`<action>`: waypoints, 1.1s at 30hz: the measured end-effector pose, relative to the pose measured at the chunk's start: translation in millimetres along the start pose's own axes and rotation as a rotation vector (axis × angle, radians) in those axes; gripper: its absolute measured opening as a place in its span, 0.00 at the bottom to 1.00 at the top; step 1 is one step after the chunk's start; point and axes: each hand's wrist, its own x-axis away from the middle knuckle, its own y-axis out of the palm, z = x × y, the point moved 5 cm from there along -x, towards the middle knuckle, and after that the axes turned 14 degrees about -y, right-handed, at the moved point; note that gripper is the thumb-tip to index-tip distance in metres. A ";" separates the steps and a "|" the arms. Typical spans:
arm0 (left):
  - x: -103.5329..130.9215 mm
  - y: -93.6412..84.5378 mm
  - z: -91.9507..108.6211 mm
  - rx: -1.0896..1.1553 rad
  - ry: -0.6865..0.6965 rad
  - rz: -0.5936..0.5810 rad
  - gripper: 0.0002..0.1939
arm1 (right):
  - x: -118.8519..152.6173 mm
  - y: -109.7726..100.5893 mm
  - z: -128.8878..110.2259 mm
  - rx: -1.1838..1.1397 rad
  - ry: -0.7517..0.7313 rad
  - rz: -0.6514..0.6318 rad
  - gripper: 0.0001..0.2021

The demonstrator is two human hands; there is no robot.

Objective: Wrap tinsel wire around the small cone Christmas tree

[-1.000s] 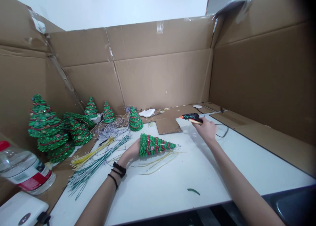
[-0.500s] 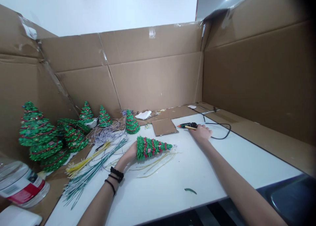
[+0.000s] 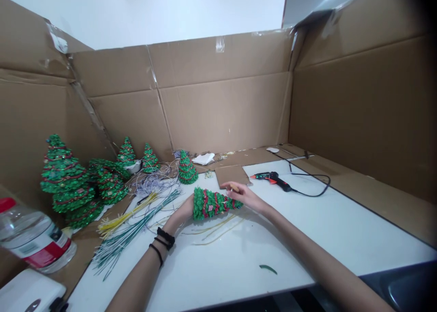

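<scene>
My left hand (image 3: 187, 208) is closed around the base of a small green Christmas tree (image 3: 209, 204) with red garland, held sideways above the white board with its tip to the right. My right hand (image 3: 246, 197) is at the tree's tip end, its fingers closed on a short tan stick (image 3: 234, 188). Whether those fingers touch the tree I cannot tell. A black glue gun (image 3: 273, 180) with an orange nozzle and trigger lies on the board beyond my right hand. Loose yellow strands (image 3: 213, 230) lie under the tree.
More decorated trees (image 3: 64, 180) stand at the left, and another tree (image 3: 187, 168) behind my hands. Bundles of green wires (image 3: 136, 230) and yellow stems (image 3: 128, 216) lie beside tangled pale wire (image 3: 157, 180). A bottle (image 3: 37, 241) is at left; cardboard walls (image 3: 221, 107) surround the board.
My right hand has let go of the glue gun and moved left to the tree's tip, with the tan stick in its fingers. The left hand still holds the tree.
</scene>
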 end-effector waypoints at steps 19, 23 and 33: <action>2.5 5.0 7.5 -0.008 -0.026 -0.027 0.21 | 4.2 10.9 14.7 -0.043 0.028 -0.124 0.21; 4.0 4.4 8.5 -0.057 -0.018 -0.040 0.21 | 3.7 11.5 15.3 -0.032 0.017 -0.126 0.20; -2.7 3.7 0.3 -0.066 0.054 -0.061 0.22 | 4.6 13.8 15.2 -0.066 0.009 -0.127 0.18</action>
